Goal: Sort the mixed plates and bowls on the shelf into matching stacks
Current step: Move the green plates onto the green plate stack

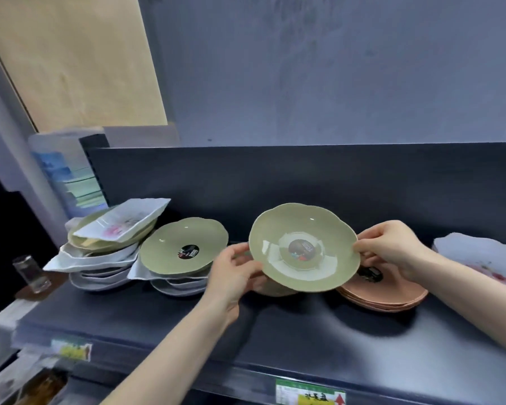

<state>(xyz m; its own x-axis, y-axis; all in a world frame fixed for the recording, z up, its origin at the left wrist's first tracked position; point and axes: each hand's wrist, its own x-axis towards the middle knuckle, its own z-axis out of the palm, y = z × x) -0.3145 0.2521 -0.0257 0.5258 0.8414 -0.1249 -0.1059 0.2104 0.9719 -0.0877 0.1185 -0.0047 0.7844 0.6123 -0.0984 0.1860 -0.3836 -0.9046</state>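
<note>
Holding a green plate (303,267) up in the air, just over the dark shelf (275,331), are two bare hands. The left hand (234,273) grips the plate's left rim, with the thumb on the front and the other fingers (241,249) curled behind it. The right hand (392,249) pinches the right rim, its fingers bent round the edge. The plate has a wavy rim like a flower. It tips toward the camera, and a round sticker (301,249) sits in its middle. Right below it on the shelf lies a low pile (276,290) that the plate mostly hides, so I cannot tell what is in it. Just to the right of that is a stack of pink plates (392,295), with a dark sticker on the top one, partly behind the right hand. Far to the right, at the edge of the view, lies a white plate (479,252) with red marks on it. To the left of the left hand is a second green plate (170,244) with its own dark sticker, resting on top of some white dishes (176,286). Farther left is a messy pile (100,277). It has more white dishes at the bottom, a third green plate (114,246) above them, and a white square dish (123,222) lying tilted on the very top. A clear glass (31,271) stands on a brown thing just off the left end of the shelf. A paper tag (310,394) sticks to the front edge of the shelf.
</note>
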